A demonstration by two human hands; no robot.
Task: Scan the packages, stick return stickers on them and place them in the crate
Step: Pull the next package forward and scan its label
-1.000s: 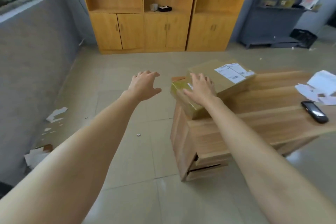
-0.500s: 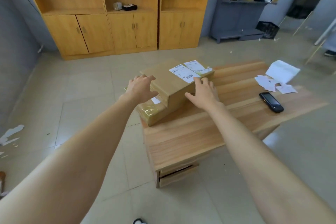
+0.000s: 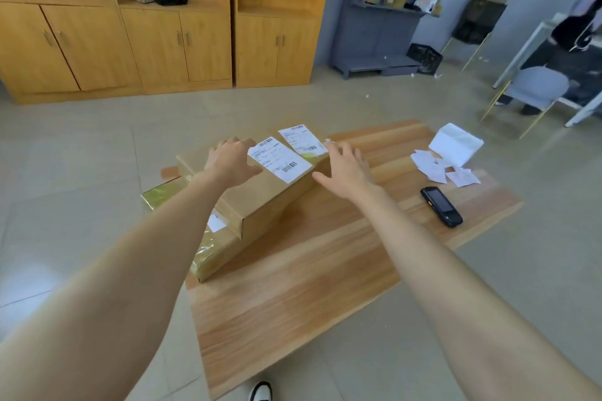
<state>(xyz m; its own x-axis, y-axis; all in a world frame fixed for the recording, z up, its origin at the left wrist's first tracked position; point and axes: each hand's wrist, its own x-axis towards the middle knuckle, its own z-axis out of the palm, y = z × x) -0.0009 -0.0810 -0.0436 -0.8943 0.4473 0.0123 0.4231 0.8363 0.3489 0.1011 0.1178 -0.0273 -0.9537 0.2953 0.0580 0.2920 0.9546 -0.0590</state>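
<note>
Table (image 3: 293, 296), L edge: two pkgs stacked. Upper carton (image 3: 270, 202) lies skewed on the taped lower carton (image 3: 211, 251), which overhangs the edge. Two barcode labels (image 3: 280, 159) on upper carton's top, far end. L hand (image 3: 229, 163) rests flat on carton top, fingers loose, no grip. R hand (image 3: 347, 169) spread wide at carton's R side; contact can't be confirmed. Hands apart. Handheld scanner (image 3: 441, 206) near R edge, paper slips (image 3: 436, 168) by far R corner.

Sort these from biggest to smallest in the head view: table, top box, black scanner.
1. table
2. top box
3. scanner
The gaps are clear, so nearness does not change the order.
</note>
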